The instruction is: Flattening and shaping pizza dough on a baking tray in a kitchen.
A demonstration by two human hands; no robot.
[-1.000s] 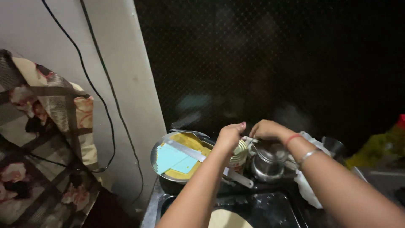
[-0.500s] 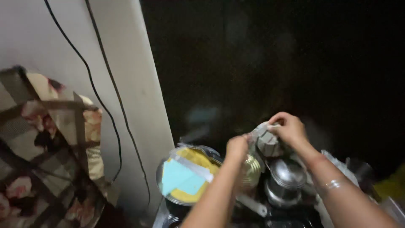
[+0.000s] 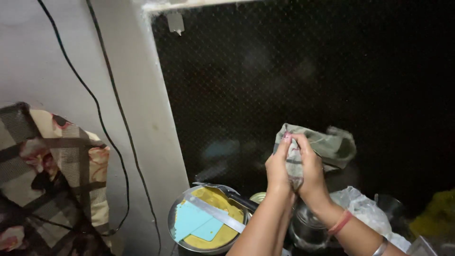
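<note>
Both my hands are raised in front of a dark window, pressed together around a greenish-grey cloth (image 3: 332,144). My left hand (image 3: 278,166) grips the cloth's lower part from the left. My right hand (image 3: 310,168) clasps it from the right, and the loose end of the cloth flops out to the upper right. Below my hands stands a steel pot (image 3: 308,227), partly hidden by my forearms.
A round steel plate (image 3: 176,213) at the bottom holds yellow dough, a light blue scraper (image 3: 194,222) and a metal strip (image 3: 213,213). A clear plastic bag (image 3: 362,208) lies right of the pot. Black cables run down the white wall (image 3: 118,123); patterned fabric (image 3: 52,175) hangs at left.
My hands have risen from the pots up to the window, and the cloth is now bunched between both of them. The view has tilted upward.
</note>
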